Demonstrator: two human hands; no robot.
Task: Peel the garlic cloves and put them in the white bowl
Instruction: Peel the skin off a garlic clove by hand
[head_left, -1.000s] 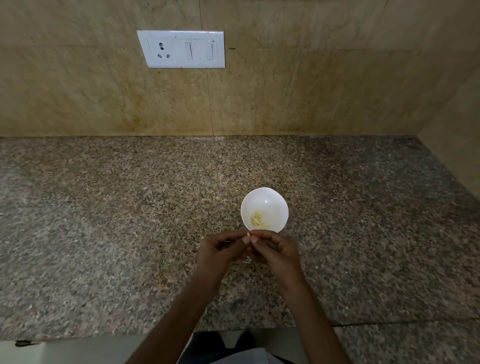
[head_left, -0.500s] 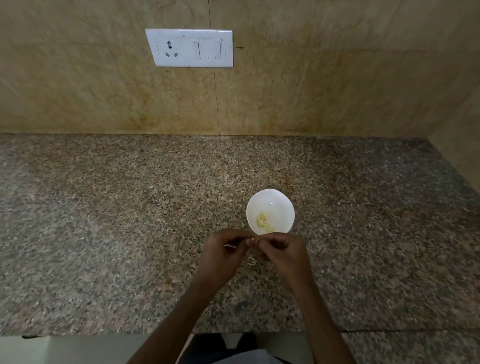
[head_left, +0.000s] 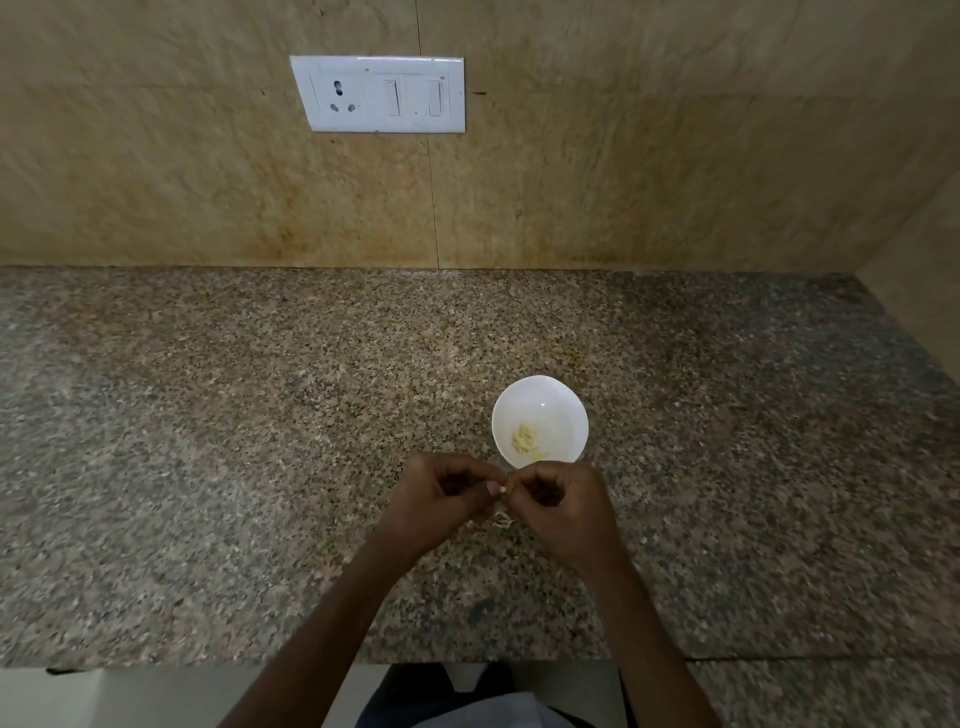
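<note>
Speckled brown granite countertop (head_left: 260, 441) was polished with a dull sheen, beige veined stone wall tiles (head_left: 675, 156) looked smooth and faintly glossy, small round white bowl (head_left: 563, 410) shone glossy, white plastic switch plate (head_left: 384, 93) was smooth, thin whitish garlic skins (head_left: 503, 519) looked papery.

Dim, warm light; wide-angle bending at edges, soft blur throughout.
</note>
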